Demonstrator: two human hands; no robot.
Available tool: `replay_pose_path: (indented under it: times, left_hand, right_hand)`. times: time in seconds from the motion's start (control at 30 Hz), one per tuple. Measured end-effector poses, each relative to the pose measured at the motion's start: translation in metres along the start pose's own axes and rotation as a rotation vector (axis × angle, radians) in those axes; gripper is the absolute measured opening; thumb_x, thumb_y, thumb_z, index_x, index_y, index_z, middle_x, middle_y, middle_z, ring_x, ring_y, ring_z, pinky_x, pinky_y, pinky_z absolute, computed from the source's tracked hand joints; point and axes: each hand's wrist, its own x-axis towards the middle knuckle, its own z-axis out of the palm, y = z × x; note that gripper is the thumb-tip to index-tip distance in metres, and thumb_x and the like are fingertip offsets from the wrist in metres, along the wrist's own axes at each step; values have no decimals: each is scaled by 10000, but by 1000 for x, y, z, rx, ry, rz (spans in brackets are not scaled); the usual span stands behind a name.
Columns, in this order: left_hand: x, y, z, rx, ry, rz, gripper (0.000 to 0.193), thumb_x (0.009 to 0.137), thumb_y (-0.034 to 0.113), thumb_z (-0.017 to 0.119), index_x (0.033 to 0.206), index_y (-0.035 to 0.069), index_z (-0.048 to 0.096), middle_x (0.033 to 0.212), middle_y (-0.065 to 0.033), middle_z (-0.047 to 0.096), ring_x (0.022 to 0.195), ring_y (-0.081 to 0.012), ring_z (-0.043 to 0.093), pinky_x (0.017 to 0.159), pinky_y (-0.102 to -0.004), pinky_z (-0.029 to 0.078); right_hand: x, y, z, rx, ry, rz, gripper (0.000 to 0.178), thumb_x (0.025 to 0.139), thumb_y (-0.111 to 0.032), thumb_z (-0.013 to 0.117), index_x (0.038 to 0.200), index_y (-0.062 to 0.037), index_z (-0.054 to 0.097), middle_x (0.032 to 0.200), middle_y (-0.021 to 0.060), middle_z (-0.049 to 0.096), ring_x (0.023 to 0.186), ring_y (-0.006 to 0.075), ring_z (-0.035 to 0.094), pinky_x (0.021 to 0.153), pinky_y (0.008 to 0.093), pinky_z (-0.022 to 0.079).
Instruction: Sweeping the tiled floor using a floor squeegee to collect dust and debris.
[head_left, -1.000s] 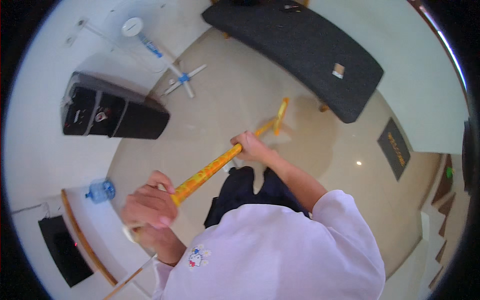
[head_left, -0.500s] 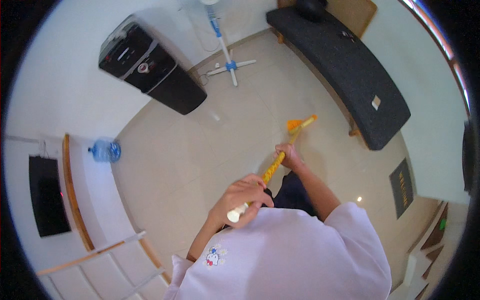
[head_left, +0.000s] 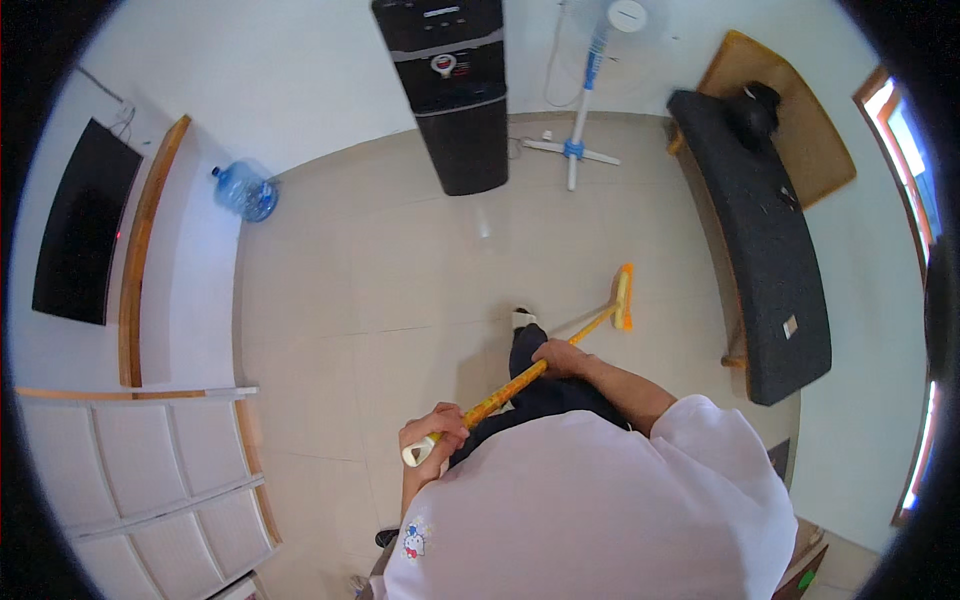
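Observation:
A broom [head_left: 505, 393] with a yellow patterned handle slants across in front of my body. My left hand [head_left: 436, 432] is closed round its upper end, just below the white cap. Further down the handle, my right hand [head_left: 560, 358] is wrapped round it. The broom's yellow head with orange bristles [head_left: 627, 297] lies at the floor to the right of my feet, its bristle side turned right. One light-coloured shoe [head_left: 523, 318] shows beyond my dark trousers.
Ahead stand a black water dispenser [head_left: 462, 140] and a white-blue fan [head_left: 575, 148]. A dark cushioned bench [head_left: 765, 240] runs along the right wall. At left are a blue water bottle [head_left: 245, 192], a wall screen [head_left: 85, 225] and a white panelled unit [head_left: 150, 455]. Pale tiles [head_left: 330, 290] cover the floor.
My view has turned left. The broom head has swung round, its bristles now facing right instead of up-left. My left hand has moved lower left; both hands still grip the handle.

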Motion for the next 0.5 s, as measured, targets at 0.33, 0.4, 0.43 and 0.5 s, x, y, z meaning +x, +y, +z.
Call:
replay_pose_path:
  times: [0.33,0.4,0.43,0.5]
  left_hand:
    - [86,98,-123,214,423,453,66,704,123,486,695,77,439,345,24,333,282,-87,309,629,-339,319]
    - [114,131,-138,306,369,472,67,711,133,476,718,88,426,336,22,325,275,-84,287,619,-332,304]
    - [135,139,-147,380,253,531,60,711,135,477,712,95,432,331,21,333,269,-86,290,612,-335,307]
    - [174,141,-160,446,134,570,54,712,136,479,706,102,438,326,20,340,263,-87,293,606,-338,310]
  right_hand:
    - [238,-116,-51,30,-163,-350,168,563,-212,557,649,-68,560,632,139,531,638,308,526,588,397,422]
    - [295,-142,-72,92,-115,-458,152,546,-188,550,626,-60,540,635,144,526,635,313,511,589,407,410]
    - [323,-149,-81,157,-40,-492,142,538,-176,545,606,-53,521,634,142,523,626,322,503,587,411,404]
    - [368,-153,-99,234,28,-513,135,530,-164,541,586,-47,502,633,141,520,616,330,494,585,414,398]
